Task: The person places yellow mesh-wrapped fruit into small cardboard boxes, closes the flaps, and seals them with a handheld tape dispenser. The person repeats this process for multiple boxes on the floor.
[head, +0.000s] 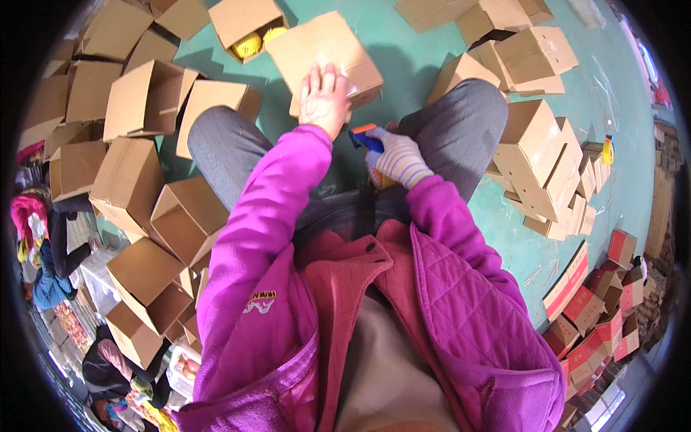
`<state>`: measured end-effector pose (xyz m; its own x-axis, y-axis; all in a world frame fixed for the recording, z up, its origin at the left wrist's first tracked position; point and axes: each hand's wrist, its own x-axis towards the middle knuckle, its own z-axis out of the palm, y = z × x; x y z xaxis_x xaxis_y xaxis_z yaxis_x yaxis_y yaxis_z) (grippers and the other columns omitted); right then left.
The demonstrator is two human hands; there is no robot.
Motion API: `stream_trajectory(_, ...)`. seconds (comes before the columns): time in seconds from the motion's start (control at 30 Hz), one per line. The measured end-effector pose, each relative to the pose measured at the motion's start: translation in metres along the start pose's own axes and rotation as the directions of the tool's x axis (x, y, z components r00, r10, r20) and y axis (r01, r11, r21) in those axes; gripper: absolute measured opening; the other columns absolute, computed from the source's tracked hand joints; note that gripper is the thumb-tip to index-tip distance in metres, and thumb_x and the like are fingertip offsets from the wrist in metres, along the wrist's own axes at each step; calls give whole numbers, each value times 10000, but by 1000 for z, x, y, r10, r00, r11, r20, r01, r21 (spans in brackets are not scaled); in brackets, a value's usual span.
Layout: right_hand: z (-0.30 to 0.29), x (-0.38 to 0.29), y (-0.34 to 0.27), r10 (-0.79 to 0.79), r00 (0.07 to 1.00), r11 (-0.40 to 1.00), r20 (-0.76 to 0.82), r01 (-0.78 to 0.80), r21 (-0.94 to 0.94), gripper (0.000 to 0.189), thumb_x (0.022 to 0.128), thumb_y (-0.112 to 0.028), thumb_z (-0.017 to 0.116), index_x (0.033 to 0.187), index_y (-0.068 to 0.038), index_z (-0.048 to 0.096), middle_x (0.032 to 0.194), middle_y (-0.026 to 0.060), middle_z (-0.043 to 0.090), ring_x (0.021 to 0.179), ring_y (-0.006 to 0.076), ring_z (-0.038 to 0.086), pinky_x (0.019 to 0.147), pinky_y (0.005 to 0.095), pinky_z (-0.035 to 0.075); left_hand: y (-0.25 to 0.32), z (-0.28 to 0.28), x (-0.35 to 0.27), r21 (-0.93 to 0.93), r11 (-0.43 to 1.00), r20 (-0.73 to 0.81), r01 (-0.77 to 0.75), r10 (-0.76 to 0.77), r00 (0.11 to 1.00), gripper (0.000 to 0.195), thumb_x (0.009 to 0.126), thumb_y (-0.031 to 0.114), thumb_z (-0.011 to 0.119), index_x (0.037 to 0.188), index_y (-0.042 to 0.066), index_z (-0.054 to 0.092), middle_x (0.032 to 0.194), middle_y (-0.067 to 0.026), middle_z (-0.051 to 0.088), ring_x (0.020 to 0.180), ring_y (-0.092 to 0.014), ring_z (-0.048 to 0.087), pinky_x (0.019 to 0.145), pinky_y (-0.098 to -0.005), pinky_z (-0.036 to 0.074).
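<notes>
My bare left hand (325,100) lies with its fingers stretched out along the top of a brown cardboard box (318,40). The box stands on the green floor before me, beyond my knees, and its top looks closed. In a striped knit glove, my right hand (399,159) is closed around a blue and orange hand-held tape dispenser (368,137). The dispenser is between my thighs, nearer to me than the box and apart from it. Its lower part is mostly hidden behind the glove.
Another carton (245,21) holds round things in yellow foam netting (248,45). Several open cartons (156,102) crowd my left. Flaps and boxes (532,156) stand on my right, with a yellow tape roll (608,150) beyond. Red-printed cartons (586,310) lie behind right. People (54,275) are at far left.
</notes>
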<state>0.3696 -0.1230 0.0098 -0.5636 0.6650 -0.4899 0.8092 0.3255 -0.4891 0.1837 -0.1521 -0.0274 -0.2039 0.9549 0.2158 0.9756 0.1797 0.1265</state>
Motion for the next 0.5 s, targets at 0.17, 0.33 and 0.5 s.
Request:
stream_trajectory(0.17,-17,-29,17,-93,959,989,-267,121,89,531,759,-266,666,1268,-133,595,995,200,689,913,351,674,848,401,524,3,7,-1,170,986,-42,-5,12,999,695,776,282,724,1356,30,437,1423,-167,437,1353,-342,400,1099,-476,324)
stream_trajectory(0.33,-54,-19,-3,-141,698,813,-702,486,321,575,702,-171,679,1267,-96,597,1010,170,661,876,294,648,816,375,521,6,20,-13,236,967,-125,-96,128,984,525,789,206,640,1269,26,526,1342,-145,514,1279,-291,476,1034,-446,378)
stream_trajectory(0.5,-72,59,-66,-276,603,709,-749,653,265,560,726,-214,695,1262,-83,600,1046,193,663,917,316,660,831,384,524,10,18,-25,96,982,-273,-160,181,945,382,832,159,555,1195,51,597,1243,-136,567,1210,-276,513,1012,-459,399)
